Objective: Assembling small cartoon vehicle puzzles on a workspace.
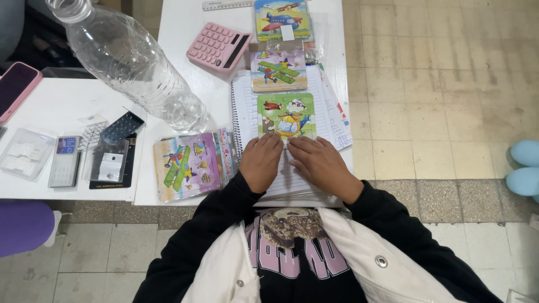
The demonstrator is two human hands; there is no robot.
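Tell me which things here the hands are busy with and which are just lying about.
In hand: left hand and right hand at the near edge of the green puzzle, which lies on the notebook.

Lying about: biplane puzzle, top puzzle, puzzle stack, calculator, bottle, phone.

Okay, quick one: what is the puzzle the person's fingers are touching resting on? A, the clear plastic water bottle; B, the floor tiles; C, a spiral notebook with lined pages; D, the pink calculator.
C: the helicopter puzzle at the tips of the left hand and right hand lies on the lined page of the spiral notebook, whose wire binding shows along its left edge.
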